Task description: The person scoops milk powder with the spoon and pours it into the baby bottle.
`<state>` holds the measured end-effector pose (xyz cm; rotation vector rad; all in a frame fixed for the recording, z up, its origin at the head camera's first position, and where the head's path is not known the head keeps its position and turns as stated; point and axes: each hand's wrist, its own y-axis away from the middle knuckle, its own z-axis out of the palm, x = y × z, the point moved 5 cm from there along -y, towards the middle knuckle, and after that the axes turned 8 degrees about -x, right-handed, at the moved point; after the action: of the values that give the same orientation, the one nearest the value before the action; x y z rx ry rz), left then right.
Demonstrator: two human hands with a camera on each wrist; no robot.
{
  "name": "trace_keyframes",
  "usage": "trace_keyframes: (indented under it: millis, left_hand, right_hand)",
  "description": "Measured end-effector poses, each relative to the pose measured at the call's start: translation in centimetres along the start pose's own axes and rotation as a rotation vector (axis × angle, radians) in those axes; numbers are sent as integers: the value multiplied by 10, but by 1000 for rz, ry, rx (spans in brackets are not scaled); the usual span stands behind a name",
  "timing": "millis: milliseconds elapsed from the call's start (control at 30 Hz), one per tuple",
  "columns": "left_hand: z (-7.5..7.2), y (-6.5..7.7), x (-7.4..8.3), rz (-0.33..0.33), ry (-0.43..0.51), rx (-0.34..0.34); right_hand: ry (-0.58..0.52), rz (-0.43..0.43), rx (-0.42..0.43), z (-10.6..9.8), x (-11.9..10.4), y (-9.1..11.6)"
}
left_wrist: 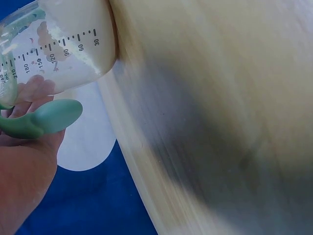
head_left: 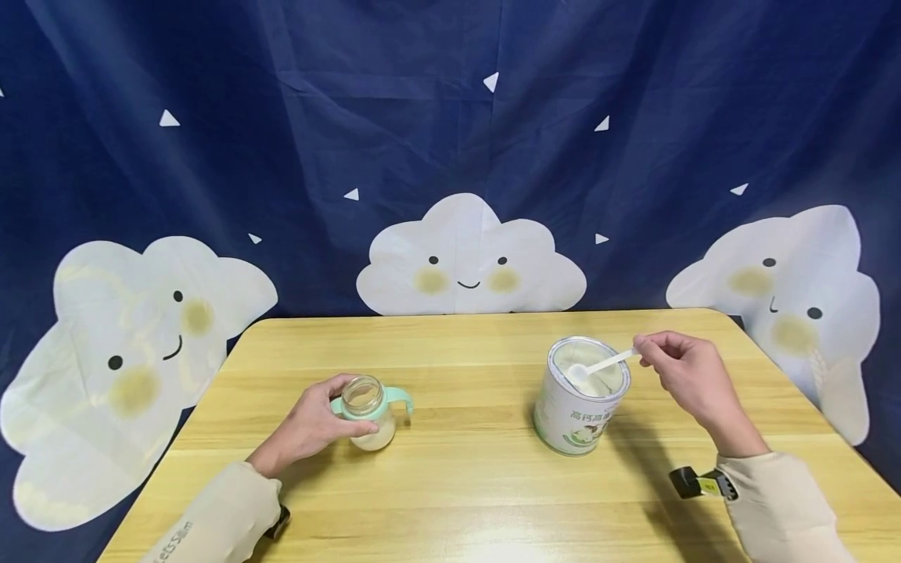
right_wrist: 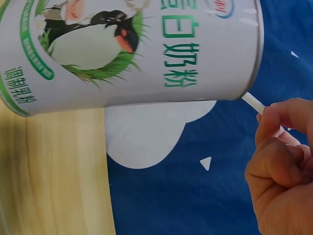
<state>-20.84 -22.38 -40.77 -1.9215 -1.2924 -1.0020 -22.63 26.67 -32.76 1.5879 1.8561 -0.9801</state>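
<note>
My left hand (head_left: 317,418) grips a clear baby bottle (head_left: 373,438) with a mint-green collar and two mint handles. The bottle has no lid, and pale powder lies in its bottom; measuring marks show on its side in the left wrist view. At the right, my right hand (head_left: 693,379) pinches the end of a white scoop (head_left: 611,362) between thumb and fingers. The bowl of the scoop is inside the mouth of an open milk powder can (head_left: 573,418), over the pale powder (head_left: 601,381). In the right wrist view the can (right_wrist: 210,54) hides that bowl.
Both things stand on a light wooden table (head_left: 457,485), the can to the right of the bottle. Behind the table's far edge hangs a dark blue curtain (head_left: 394,125) with white clouds. A black device with a strap (head_left: 704,482) sits at the right wrist.
</note>
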Motion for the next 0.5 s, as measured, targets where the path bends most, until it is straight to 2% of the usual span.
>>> trace_keyframes:
  millis: [500]
  left_hand:
    - [0, 0, 0, 3, 11, -12]
  right_hand:
    - [93, -78, 3, 16, 1, -3]
